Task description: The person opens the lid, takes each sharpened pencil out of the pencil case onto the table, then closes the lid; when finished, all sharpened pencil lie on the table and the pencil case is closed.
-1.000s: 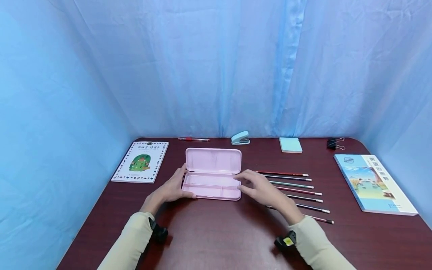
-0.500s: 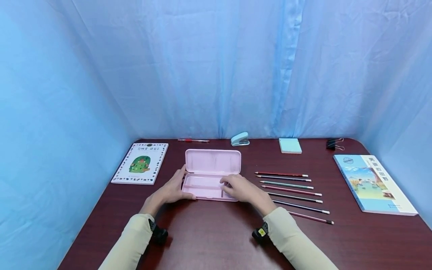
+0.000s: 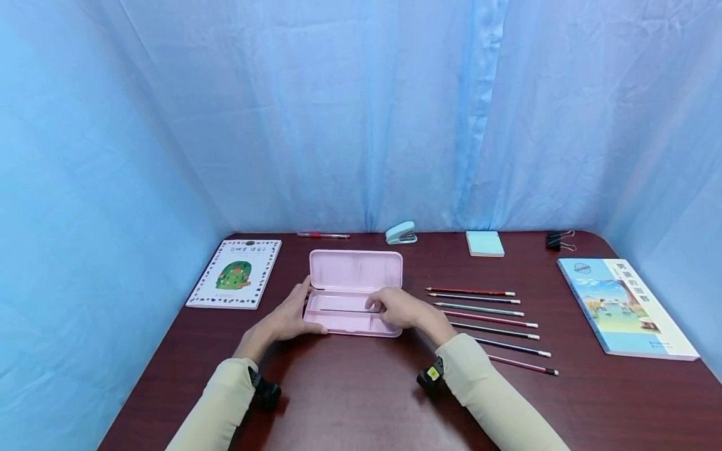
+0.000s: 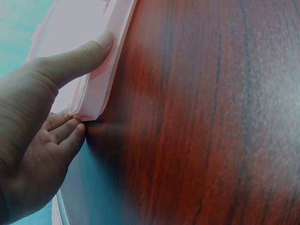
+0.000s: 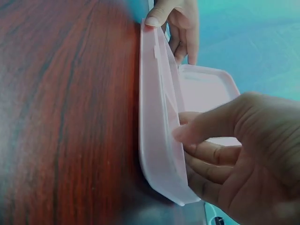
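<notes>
A pink pencil case (image 3: pixel 344 322) lies with its lid (image 3: pixel 355 269) raised at the back. Low dividers split its base into a long rear compartment and smaller front ones. My left hand (image 3: pixel 287 315) holds the left end, thumb along the front edge and fingers round the side; the left wrist view shows this grip closely. Inside the right part of the base, my right hand (image 3: pixel 399 308) has its fingers curled, thumb and fingertips pinching at the long divider (image 3: pixel 344 312). A dark line shows along that divider. The right fingertips are partly hidden by the case wall in the right wrist view.
Several pencils (image 3: pixel 479 309) lie in a row to the right of the case. A blue book (image 3: pixel 623 307) is at the far right, a white book (image 3: pixel 234 274) at the left. Along the back are a red pen (image 3: pixel 323 235), stapler (image 3: pixel 401 233), sticky notes (image 3: pixel 485 243) and binder clip (image 3: pixel 560 240).
My right hand has moved left from the case's right edge into its base and now pinches at the divider, where a dark line has appeared. The left hand has stayed in place.
</notes>
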`<action>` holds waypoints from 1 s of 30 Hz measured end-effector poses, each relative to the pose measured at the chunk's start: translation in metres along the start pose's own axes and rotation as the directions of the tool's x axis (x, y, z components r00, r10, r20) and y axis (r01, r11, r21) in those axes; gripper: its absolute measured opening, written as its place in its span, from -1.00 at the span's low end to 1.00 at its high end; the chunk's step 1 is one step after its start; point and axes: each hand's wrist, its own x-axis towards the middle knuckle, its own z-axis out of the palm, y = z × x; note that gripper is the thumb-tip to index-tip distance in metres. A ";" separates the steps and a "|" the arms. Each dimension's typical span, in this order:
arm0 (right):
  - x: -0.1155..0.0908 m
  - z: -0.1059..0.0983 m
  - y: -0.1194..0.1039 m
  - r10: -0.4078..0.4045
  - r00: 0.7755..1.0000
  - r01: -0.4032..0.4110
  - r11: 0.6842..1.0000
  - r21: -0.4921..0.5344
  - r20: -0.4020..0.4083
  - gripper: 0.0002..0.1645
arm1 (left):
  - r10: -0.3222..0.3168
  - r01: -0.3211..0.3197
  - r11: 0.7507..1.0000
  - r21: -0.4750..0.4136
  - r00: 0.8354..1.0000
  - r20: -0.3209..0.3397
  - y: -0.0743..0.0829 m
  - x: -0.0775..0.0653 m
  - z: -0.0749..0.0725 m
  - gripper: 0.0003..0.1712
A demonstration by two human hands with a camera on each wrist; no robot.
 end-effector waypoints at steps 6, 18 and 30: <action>-0.004 0.001 0.006 0.006 0.998 -0.004 0.999 0.035 -0.064 -0.64 | -0.013 0.013 1.000 0.007 1.000 0.007 0.000 0.000 0.002 0.42; -0.061 -0.031 0.026 0.028 0.978 -0.004 0.994 0.114 -0.205 -0.75 | -0.034 0.034 0.999 0.008 0.999 0.008 0.000 -0.001 0.003 0.42; -0.154 -0.055 0.055 0.124 0.965 -0.109 0.991 0.077 -0.231 -0.75 | -0.021 0.021 1.000 0.007 1.000 0.007 -0.002 0.000 0.001 0.41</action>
